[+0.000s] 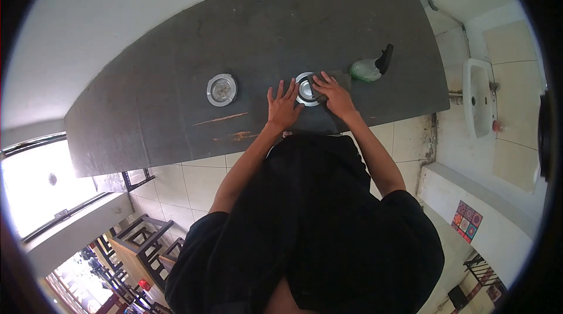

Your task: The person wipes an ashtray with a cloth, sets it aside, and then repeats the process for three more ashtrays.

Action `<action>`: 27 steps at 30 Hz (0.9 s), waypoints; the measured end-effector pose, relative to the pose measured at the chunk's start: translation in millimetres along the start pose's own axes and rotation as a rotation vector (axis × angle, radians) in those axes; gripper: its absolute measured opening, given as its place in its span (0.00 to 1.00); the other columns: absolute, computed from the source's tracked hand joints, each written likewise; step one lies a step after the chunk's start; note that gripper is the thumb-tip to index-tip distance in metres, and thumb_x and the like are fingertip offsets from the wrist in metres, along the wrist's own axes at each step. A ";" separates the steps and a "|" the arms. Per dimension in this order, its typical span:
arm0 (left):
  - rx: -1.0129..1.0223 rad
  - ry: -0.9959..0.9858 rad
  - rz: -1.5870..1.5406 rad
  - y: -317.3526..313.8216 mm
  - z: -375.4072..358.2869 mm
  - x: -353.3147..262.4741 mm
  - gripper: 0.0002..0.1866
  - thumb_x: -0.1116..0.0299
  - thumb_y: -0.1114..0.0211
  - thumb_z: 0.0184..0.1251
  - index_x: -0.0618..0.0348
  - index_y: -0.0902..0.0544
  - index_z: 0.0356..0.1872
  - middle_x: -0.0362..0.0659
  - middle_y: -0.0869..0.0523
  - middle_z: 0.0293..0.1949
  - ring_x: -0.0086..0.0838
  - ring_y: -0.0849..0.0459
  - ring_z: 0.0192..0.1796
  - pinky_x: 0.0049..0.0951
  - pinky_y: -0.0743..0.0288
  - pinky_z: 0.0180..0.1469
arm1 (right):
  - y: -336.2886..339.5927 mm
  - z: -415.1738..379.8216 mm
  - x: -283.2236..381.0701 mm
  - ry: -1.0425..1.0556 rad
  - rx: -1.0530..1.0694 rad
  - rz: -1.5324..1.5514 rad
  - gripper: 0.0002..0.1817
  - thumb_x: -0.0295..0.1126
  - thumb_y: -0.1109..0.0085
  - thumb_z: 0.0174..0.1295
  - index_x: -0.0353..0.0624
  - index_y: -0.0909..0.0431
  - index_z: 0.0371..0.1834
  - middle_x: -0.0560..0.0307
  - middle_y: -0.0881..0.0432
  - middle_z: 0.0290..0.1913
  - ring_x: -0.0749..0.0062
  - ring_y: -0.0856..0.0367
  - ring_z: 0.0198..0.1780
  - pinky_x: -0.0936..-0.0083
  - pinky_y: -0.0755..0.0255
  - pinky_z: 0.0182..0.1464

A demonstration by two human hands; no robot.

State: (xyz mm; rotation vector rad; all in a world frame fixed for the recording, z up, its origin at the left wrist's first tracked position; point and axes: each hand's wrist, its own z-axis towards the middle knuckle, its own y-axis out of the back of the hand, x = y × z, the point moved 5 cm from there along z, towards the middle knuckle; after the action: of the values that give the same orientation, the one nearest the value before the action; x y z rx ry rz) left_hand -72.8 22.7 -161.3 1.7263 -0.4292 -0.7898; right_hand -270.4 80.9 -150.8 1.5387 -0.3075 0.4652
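Note:
A round silver metal ashtray (305, 93) lies on the dark grey table, between my hands. My left hand (284, 107) rests at its left side with the fingers stretched and spread, index finger and thumb close against the rim. Over the right part of the ashtray, my right hand (337, 98) holds a dark grey cloth (342, 79) against it; the cloth's far end trails to the right. Part of the ashtray is hidden under the cloth and fingers. Farther left sits a second round ashtray (222, 90), which looks like clear glass or metal.
A spray bottle (366, 70) with a black head and greenish liquid is on the table to the right. Scratches mark the tabletop (176, 50) near its front edge. A white washbasin (478, 100) hangs at far right. Wooden stools (141, 235) stand at lower left.

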 end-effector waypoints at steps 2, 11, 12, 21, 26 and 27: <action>-0.006 -0.003 0.001 -1.5 2.0 -0.8 0.43 0.46 0.32 0.77 0.46 0.36 0.88 0.38 0.39 0.90 0.47 0.43 0.90 0.69 0.57 0.85 | -2.3 -18.3 0.5 0.003 0.031 0.009 0.36 0.12 0.45 0.61 0.49 0.17 0.73 0.64 0.30 0.86 0.58 0.43 0.90 0.50 0.41 0.88; -0.083 -0.023 -0.038 -4.3 2.7 -0.2 0.44 0.51 0.25 0.71 0.49 0.32 0.86 0.38 0.36 0.89 0.50 0.41 0.89 0.71 0.54 0.84 | -11.4 -70.6 16.7 -0.100 0.081 0.240 0.42 0.11 0.49 0.53 0.54 0.16 0.73 0.70 0.27 0.84 0.57 0.41 0.89 0.57 0.34 0.85; -0.062 -0.022 -0.063 -4.4 2.6 0.4 0.45 0.53 0.25 0.71 0.49 0.33 0.86 0.39 0.36 0.89 0.50 0.42 0.89 0.71 0.54 0.84 | -5.9 -71.4 16.9 -0.097 0.081 0.239 0.42 0.11 0.49 0.53 0.54 0.16 0.73 0.70 0.27 0.84 0.57 0.41 0.89 0.57 0.34 0.85; -0.069 -0.111 -0.179 8.6 8.9 2.8 0.49 0.50 0.23 0.69 0.51 0.36 0.87 0.45 0.38 0.89 0.46 0.44 0.91 0.63 0.54 0.85 | 45.7 -26.6 -3.9 -0.209 -0.085 0.506 0.38 0.13 0.51 0.53 0.50 0.13 0.69 0.56 0.21 0.80 0.58 0.37 0.87 0.57 0.33 0.84; -0.105 -0.146 -0.172 7.1 15.9 -1.8 0.55 0.44 0.21 0.64 0.55 0.37 0.87 0.48 0.38 0.89 0.45 0.43 0.90 0.64 0.53 0.85 | 24.7 25.7 8.0 -0.026 -0.201 0.093 0.33 0.17 0.43 0.61 0.48 0.15 0.72 0.57 0.20 0.79 0.55 0.34 0.86 0.55 0.41 0.87; -0.074 -0.128 -0.138 1.9 16.8 -0.8 0.55 0.43 0.21 0.64 0.54 0.37 0.87 0.46 0.37 0.89 0.46 0.43 0.90 0.64 0.53 0.85 | 12.0 30.3 8.8 -0.029 -0.206 0.089 0.33 0.17 0.43 0.61 0.48 0.15 0.72 0.57 0.20 0.79 0.55 0.34 0.86 0.55 0.41 0.87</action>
State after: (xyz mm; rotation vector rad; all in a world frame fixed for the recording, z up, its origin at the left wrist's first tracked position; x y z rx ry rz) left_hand -84.9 10.8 -161.7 1.6548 -0.3644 -1.0076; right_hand -265.4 51.2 -135.5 1.3360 -0.4347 0.4659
